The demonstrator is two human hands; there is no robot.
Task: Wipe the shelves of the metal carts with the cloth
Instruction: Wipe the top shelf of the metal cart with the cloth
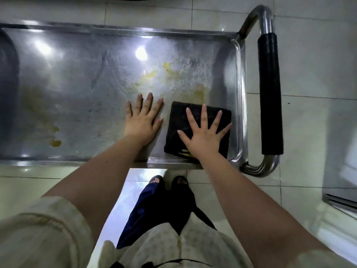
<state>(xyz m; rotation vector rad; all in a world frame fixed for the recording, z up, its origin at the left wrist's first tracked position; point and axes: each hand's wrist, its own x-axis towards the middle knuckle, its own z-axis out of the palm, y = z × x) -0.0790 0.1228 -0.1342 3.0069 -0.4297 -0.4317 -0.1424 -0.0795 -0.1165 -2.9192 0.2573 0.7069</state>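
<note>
The top shelf [81, 78] of a metal cart lies below me, a shallow steel tray with raised rims. Yellow smears [170, 78] stain its middle right, and more yellow spots [55, 142] sit near the front left. A folded black cloth [179, 117] lies flat in the shelf's near right corner. My right hand [204, 134] presses on the cloth with fingers spread straight. My left hand [143, 120] rests flat on the bare steel just left of the cloth, fingers straight.
The cart's push handle [270, 93], a steel tube with a black grip, runs along the right end. A dark rounded object [7, 84] sits at the shelf's left end. Tiled floor surrounds the cart; my feet [170, 182] stand at its front edge. Another metal edge [340, 200] shows at right.
</note>
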